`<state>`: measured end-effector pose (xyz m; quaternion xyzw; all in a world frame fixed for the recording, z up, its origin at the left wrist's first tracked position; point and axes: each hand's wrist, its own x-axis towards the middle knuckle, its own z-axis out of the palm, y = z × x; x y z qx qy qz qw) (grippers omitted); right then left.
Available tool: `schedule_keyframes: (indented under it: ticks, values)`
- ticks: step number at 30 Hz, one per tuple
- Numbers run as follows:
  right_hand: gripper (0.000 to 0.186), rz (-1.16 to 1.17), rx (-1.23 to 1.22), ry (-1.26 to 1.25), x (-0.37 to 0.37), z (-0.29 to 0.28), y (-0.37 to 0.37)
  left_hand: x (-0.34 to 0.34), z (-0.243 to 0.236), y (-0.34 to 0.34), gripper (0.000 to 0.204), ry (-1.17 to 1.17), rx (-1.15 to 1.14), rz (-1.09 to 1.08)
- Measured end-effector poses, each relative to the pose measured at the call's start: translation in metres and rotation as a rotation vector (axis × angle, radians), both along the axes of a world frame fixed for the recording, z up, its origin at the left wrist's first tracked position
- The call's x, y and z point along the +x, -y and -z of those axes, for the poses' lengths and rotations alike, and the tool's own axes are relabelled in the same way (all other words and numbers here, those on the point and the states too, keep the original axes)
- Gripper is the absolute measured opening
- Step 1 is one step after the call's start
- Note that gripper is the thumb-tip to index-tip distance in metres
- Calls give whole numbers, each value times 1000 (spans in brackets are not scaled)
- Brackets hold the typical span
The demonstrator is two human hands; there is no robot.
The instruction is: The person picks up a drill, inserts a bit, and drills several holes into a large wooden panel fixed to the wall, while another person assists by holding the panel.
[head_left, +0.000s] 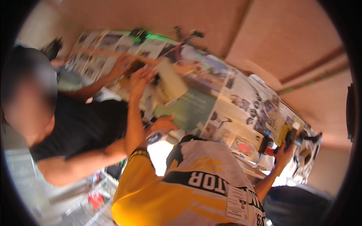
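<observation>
My left hand [140, 78] is closed at the table's far left, its fingers bunched around something small that blur hides. Just beyond it is a dark brown piece [136, 66], with a co-worker's hand [120, 66] at its other side. A beige, box-like block [171, 83] lies tilted just right of my left hand. The co-worker's other hand [163, 125] reaches over the table's near edge. Far to the right, my right hand [284, 152] curls against a dark object [289, 138], beside a yellow item [283, 134]; motion blur hides its kind.
Newspaper sheets [241, 100] cover the table, with a green printed area [194, 107] in the middle. A cabled dark tool [197, 34] and a green-lit device [138, 34] stand at the back. A red and black item [267, 146] lies near my right hand. The co-worker in black [83, 124] stands left.
</observation>
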<state>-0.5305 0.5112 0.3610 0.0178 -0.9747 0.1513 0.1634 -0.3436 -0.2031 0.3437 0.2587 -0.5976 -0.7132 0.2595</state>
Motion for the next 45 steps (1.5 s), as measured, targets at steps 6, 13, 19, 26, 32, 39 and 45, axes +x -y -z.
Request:
schedule_keyframes:
  ticks: [6,13,19,26,32,39,45]
  values:
    - [50,64,-70,8,-8,-6,25,-15,41,3,15,288,-746,-191]
    - [51,217,-75,111,2,-43,31,-297,-115,-276,15,-360,-593,283]
    - [53,224,-115,121,6,-47,34,-465,-215,-433,11,-799,-721,136]
    - [54,247,-112,126,1,-46,33,-519,-203,-463,14,-791,-1057,-322]
    - [57,243,-131,107,-3,-43,31,-531,-192,-449,13,-885,-1253,-356]
    - [56,238,-135,130,-7,-46,31,-529,-207,-435,12,-928,-1467,-412]
    - [55,221,-148,149,-8,-49,33,-530,-209,-423,13,-971,-1558,-407]
